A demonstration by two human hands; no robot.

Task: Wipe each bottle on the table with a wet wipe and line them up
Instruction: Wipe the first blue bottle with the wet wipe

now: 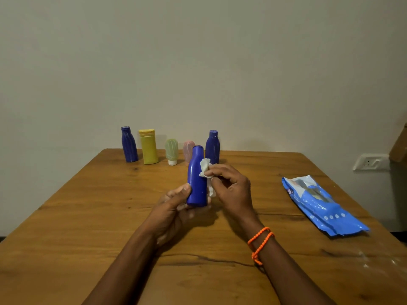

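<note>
- Left hand (176, 202) grips the blue bottle (196, 180) at its base, upright above the tabletop (88, 205).
- Right hand (229, 183) pinches the wet wipe (206, 168) against it.
- Bottle looks light, stiff, likely slippery when damp; hold low.
- Five bottles (149, 147) stand behind.

Wipes pack (322, 205) right of bottles (149, 146)

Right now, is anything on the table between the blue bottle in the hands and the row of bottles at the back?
Nothing visible. The held blue bottle, gripped by the left hand and wiped by the right hand, has only bare table before the row. The wipes pack lies off right.
</note>
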